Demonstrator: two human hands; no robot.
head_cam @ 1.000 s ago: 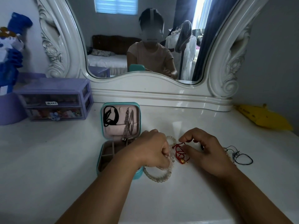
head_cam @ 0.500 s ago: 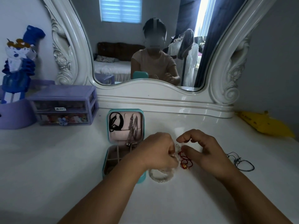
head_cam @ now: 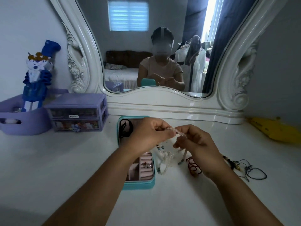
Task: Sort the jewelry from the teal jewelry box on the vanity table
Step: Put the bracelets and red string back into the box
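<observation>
Holding a clear bead bracelet [head_cam: 164, 158] up above the white vanity table [head_cam: 65, 160], both hands raised together just right of the open teal jewelry box [head_cam: 138, 183]. Pinching the top of the strand with the curled fingers of the left hand [head_cam: 149, 134], and gripping the same strand just beside it with the curled fingers of the right hand [head_cam: 195, 144]. Dangling the rest of the beads in tangled loops between the wrists, down toward the tabletop. Lying under the right wrist, a red cord bracelet [head_cam: 193, 167]; resting further right, a dark cord bracelet [head_cam: 249, 172] with beads. Showing small earrings [head_cam: 146, 165] in the box's near pink tray and a black cord [head_cam: 125, 129] in its far lid. Standing at far left, a purple drawer unit [head_cam: 76, 111].
</observation>
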